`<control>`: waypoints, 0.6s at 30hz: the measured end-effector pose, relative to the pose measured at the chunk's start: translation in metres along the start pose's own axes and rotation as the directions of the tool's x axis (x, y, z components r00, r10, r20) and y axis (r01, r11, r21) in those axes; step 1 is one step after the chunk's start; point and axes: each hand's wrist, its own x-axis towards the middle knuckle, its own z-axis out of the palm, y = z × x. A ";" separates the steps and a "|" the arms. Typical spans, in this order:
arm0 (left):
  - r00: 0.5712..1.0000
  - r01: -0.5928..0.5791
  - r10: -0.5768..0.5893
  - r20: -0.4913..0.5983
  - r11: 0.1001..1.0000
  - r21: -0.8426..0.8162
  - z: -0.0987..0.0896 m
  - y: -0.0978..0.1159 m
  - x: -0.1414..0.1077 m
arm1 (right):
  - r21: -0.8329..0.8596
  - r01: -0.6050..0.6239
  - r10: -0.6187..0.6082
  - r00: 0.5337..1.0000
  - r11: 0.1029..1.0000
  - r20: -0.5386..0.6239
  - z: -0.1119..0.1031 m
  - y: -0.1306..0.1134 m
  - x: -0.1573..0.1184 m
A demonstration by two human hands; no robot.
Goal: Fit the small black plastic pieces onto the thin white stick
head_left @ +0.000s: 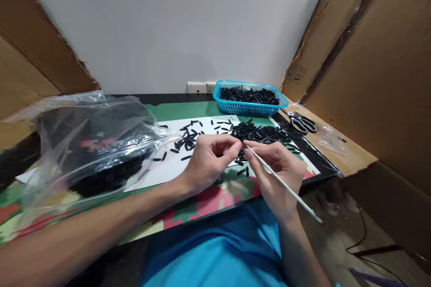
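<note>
Pale, slender stick (pixel 286 185) lies in the right hand (pixel 284 163), pinched between thumb and fingers close to its upper end. From that pinch it slants down and to the right across the palm side, its far end jutting free past the wrist, out beyond the table edge. Its upper tip meets the fingertips of the left hand (pixel 209 161), whose thumb and index finger are drawn together; whether one of the small black pieces sits between them is too small to tell.

Just behind the joined fingertips, a heap of slim black pieces (pixel 259 133) spreads over the tabletop, and a few strays rest between the two hands, nearer the body. More loose black pieces (pixel 188 141) are scattered on a white sheet (pixel 168 172) beyond and left of the left hand. A blue perforated basket (pixel 247 108), filled with similar pieces, stands behind the heap, near the wall. Left of the hands, a clear plastic bag (pixel 90 143) covers a dark mass beside the left forearm. Scissors (pixel 299 123) lie right of the heap, near a small crumpled clear bag (pixel 332 139).
</note>
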 end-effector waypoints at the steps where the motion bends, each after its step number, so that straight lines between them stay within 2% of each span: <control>1: 1.000 -0.003 0.003 -0.005 1.000 0.014 0.000 0.000 0.000 | -0.017 0.009 -0.009 1.000 1.000 -0.004 0.000 0.000 0.000; 4: 1.000 -0.009 0.009 -0.015 0.999 0.044 0.001 -0.001 0.001 | -0.088 0.067 -0.068 0.998 0.994 -0.006 0.001 0.000 0.001; 8: 1.000 -0.018 0.018 -0.014 0.998 0.059 0.001 -0.001 -0.001 | -0.214 0.203 -0.202 0.979 0.955 0.031 0.000 0.005 0.000; 14: 0.998 -0.060 0.060 0.006 0.997 0.048 0.000 0.003 -0.001 | -0.400 0.411 -0.407 0.908 0.820 0.099 0.002 0.009 -0.001; 18: 0.998 -0.060 0.060 0.011 0.998 0.025 0.000 0.005 0.000 | -0.436 0.439 -0.420 0.896 0.785 0.145 0.003 0.009 0.001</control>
